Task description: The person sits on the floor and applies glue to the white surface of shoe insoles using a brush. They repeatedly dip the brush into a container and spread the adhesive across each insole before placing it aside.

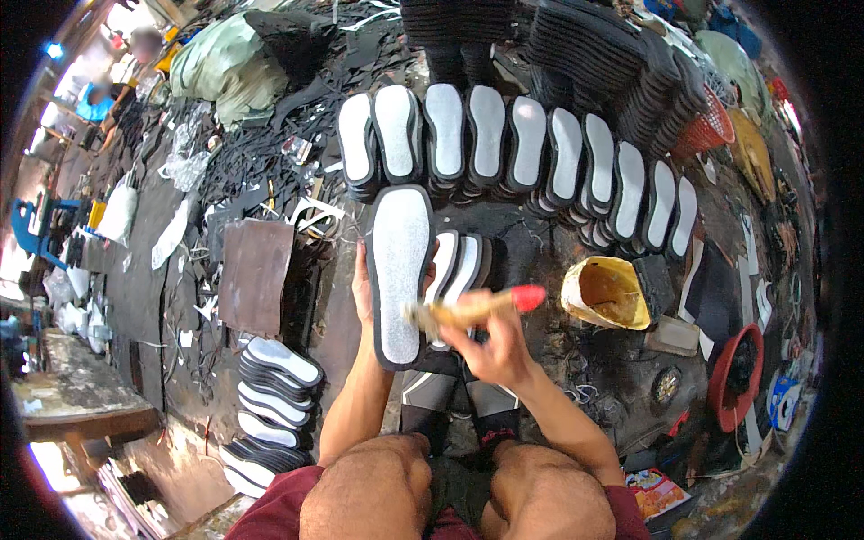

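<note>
A black shoe sole (401, 261) with a pale, whitish face is held upright in front of me. My left hand (363, 290) grips it from behind, its thumb side showing along the left edge. In my right hand (500, 349) is a brush (468, 311) with a wooden handle and a red end. Its bristles touch the lower right of the pale face. Behind the held sole, a few more soles (465, 266) lean together, partly covered by my right hand and the brush.
Stacks of white-faced soles (487, 131) curve across the floor ahead. A yellowish container (612, 286) stands at right, near a red basin (735, 376). More soles (277, 400) pile at lower left, below a brown board (257, 274). Tall black stacks (589, 54) rise behind.
</note>
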`<state>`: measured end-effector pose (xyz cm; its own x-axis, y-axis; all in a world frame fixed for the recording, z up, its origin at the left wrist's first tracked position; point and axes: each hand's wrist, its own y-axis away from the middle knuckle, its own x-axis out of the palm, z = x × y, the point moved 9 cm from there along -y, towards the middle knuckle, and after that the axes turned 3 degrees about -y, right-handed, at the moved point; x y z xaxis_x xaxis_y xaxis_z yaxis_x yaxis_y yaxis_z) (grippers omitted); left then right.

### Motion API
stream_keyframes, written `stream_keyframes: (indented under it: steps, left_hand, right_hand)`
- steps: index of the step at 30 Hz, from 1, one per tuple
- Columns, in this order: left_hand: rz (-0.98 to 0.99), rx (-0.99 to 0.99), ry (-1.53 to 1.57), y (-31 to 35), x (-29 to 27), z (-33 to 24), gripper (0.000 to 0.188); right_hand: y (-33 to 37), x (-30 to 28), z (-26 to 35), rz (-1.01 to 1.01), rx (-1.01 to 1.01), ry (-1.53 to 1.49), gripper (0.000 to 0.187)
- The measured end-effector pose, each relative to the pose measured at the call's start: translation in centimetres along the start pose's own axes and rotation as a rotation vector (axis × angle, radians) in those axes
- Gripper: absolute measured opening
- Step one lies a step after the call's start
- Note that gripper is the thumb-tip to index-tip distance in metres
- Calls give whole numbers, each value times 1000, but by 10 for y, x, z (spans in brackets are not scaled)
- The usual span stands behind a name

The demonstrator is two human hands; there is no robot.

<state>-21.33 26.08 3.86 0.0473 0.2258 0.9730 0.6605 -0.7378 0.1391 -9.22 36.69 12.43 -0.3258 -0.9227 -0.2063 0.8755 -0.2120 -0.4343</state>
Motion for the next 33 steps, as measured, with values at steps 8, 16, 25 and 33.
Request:
stream_keyframes:
  steps: [8,16,25,33]
  left_hand:
    - [-339,-47,-29,-30,-51,15,91]
    - [-545,324,-479,-150,-79,-132,96]
    - [-637,268,-1959,-1,-149,11,80]
    - [-534,56,-1012,-6,-59,1,37]
  right_hand:
    - [73,-125,-22,-202,466,-40,30]
    - [86,-177,-26,-493,429,-88,41]
    - [100,-281,-51,-645,363,447,25]
    - [91,-273,-106,-390,566,1191,36]
